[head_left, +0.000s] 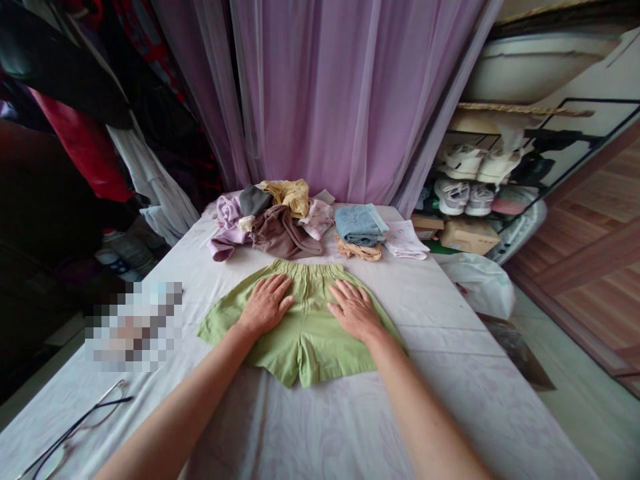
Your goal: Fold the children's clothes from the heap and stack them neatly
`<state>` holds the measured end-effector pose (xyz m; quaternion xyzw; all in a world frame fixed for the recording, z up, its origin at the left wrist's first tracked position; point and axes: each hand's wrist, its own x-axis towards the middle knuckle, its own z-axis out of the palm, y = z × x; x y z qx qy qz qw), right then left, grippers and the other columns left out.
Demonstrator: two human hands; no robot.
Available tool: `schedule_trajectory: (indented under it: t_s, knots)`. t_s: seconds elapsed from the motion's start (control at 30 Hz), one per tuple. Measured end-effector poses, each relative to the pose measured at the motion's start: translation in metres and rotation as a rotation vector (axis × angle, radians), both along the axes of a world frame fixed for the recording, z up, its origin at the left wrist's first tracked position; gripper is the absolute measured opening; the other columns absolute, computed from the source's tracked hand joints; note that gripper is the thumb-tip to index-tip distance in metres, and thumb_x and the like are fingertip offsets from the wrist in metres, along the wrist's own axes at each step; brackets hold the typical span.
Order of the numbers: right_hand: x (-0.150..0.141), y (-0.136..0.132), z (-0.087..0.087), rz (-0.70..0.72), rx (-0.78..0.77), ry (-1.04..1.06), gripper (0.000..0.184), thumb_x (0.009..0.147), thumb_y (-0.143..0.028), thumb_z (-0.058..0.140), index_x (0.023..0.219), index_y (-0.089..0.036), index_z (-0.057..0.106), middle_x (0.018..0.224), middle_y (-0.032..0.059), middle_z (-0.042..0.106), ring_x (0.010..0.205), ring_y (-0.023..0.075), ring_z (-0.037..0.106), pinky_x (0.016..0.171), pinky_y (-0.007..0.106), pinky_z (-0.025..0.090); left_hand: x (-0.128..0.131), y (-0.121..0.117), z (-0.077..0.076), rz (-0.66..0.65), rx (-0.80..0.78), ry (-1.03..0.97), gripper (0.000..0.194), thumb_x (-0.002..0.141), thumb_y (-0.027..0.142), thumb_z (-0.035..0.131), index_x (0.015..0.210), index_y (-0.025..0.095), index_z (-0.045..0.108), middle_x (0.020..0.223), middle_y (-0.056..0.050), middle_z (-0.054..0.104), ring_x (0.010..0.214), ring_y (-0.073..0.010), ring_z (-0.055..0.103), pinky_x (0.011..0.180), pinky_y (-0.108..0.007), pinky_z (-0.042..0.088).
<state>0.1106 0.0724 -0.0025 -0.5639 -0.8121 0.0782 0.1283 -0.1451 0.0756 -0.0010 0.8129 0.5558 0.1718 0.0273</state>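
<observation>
Green shorts (305, 327) lie spread out on the cloth-covered table, with the gathered waistband at the far side and the legs toward me. My left hand (266, 303) rests flat on the left half of the shorts, fingers stretched toward the waistband. On the right half lies my right hand (355, 309), also flat with its fingers apart. Neither hand grips anything. Just beyond the waistband is a loose heap of clothes, with a brown garment (283, 233) nearest the shorts.
Folded blue denim (361, 223) sits on a folded tan garment (359, 249), beside a folded white cloth (405, 239). Eyeglasses (75, 427) lie at the table's near left, below a pixelated patch. A purple curtain (320, 100) hangs behind; shoes (463, 197) stand on a rack at right.
</observation>
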Motion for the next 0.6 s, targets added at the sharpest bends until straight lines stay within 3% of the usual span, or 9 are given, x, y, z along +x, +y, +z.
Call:
schedule_trajectory:
  t_s: [0.13, 0.23, 0.33, 0.47, 0.6]
  knots:
    - [0.016, -0.002, -0.003, -0.039, 0.054, 0.022, 0.044, 0.097, -0.038, 0.039, 0.133, -0.022, 0.058, 0.146, 0.0098, 0.05, 0.135, 0.0241, 0.043, 0.112, 0.045, 0.033, 0.0, -0.009, 0.016, -0.025, 0.075, -0.042, 0.04, 0.098, 0.039, 0.039, 0.123, 0.021, 0.065, 0.131, -0.011, 0.063, 0.126, -0.0282, 0.052, 0.111, -0.05, 0.035]
    - [0.027, -0.009, -0.004, -0.156, 0.124, 0.094, 0.042, 0.095, -0.034, 0.04, 0.128, -0.019, 0.061, 0.136, 0.0122, 0.058, 0.125, 0.0238, 0.053, 0.104, 0.039, 0.041, 0.002, -0.025, 0.023, -0.13, 0.132, -0.063, 0.034, 0.097, 0.033, 0.04, 0.111, 0.021, 0.069, 0.113, -0.01, 0.071, 0.108, -0.0243, 0.061, 0.103, -0.045, 0.043]
    - [0.042, -0.018, -0.001, -0.313, 0.129, 0.089, 0.039, 0.091, -0.031, 0.044, 0.123, -0.018, 0.064, 0.126, 0.0132, 0.065, 0.115, 0.0247, 0.059, 0.097, 0.037, 0.045, -0.002, -0.044, 0.022, -0.146, 0.128, -0.05, 0.033, 0.098, 0.033, 0.04, 0.102, 0.02, 0.07, 0.101, -0.009, 0.072, 0.094, -0.0221, 0.063, 0.09, -0.039, 0.049]
    - [0.058, -0.026, 0.009, -0.507, 0.041, 0.06, 0.038, 0.09, -0.034, 0.047, 0.117, -0.018, 0.066, 0.109, 0.0137, 0.071, 0.098, 0.0265, 0.065, 0.081, 0.035, 0.048, -0.02, -0.052, 0.018, -0.054, 0.077, -0.048, 0.035, 0.097, 0.037, 0.04, 0.098, 0.021, 0.07, 0.099, -0.008, 0.072, 0.092, -0.0228, 0.063, 0.087, -0.039, 0.049]
    - [0.063, -0.025, 0.018, -0.512, -0.03, 0.075, 0.035, 0.088, -0.042, 0.05, 0.106, -0.02, 0.071, 0.094, 0.015, 0.074, 0.079, 0.0265, 0.069, 0.063, 0.033, 0.046, -0.048, -0.042, 0.019, 0.148, 0.08, -0.049, 0.035, 0.096, 0.038, 0.04, 0.107, 0.021, 0.068, 0.114, -0.01, 0.069, 0.106, -0.0255, 0.061, 0.095, -0.042, 0.047]
